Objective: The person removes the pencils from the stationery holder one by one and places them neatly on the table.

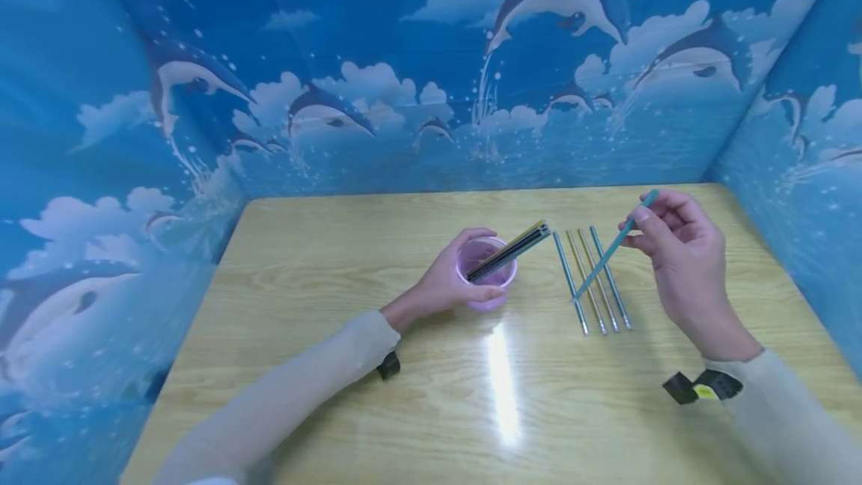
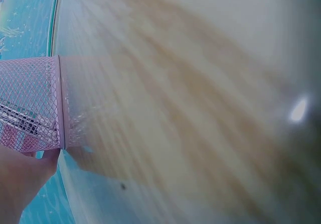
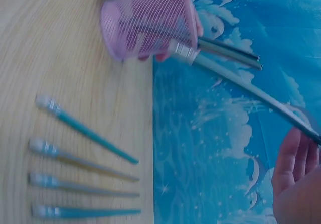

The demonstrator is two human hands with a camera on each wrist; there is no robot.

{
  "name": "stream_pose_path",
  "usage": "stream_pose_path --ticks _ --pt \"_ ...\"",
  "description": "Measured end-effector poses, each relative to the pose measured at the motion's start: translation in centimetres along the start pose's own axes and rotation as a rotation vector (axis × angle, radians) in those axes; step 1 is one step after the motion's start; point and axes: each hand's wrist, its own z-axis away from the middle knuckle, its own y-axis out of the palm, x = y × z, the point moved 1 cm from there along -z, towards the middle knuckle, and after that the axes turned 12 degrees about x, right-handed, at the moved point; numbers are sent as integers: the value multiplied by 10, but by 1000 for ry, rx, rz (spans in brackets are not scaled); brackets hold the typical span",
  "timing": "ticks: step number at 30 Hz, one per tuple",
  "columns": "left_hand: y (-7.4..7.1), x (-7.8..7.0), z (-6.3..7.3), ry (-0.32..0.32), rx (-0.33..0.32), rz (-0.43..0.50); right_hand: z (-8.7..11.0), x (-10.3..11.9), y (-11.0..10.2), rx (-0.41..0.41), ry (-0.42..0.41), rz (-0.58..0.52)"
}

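My left hand grips a pink mesh pencil cup round its side, thumb at the front and fingers behind. Several pencils lean out of the cup toward the right. Its mesh wall fills the left edge of the left wrist view. To the right, my right hand pinches a teal pencil near its upper end, the shaft slanting down to the left. In the right wrist view, that pencil's eraser end overlaps the cup.
Between the cup and my right hand, several pencils lie side by side on the wooden table, among them a teal one and a gold one. Dolphin-printed blue curtains stand along the table's back and sides.
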Motion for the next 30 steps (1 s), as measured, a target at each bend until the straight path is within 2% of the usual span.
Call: stream_pose_path --ticks 4,9,15,19,23,30 --pt "0 0 0 8 6 8 -1 -3 -15 34 71 136" --pt "0 0 -1 9 14 12 -4 -7 -37 48 218 295" --pt "0 0 0 0 7 13 -16 -15 -61 60 382 605" --pt "0 0 2 -9 3 30 -23 -25 -77 93 447 763" --pt "-1 -1 3 -14 1 49 -29 -38 -92 144 497 854" --pt "-1 0 1 -5 3 2 -37 -54 -106 265 557 1009"
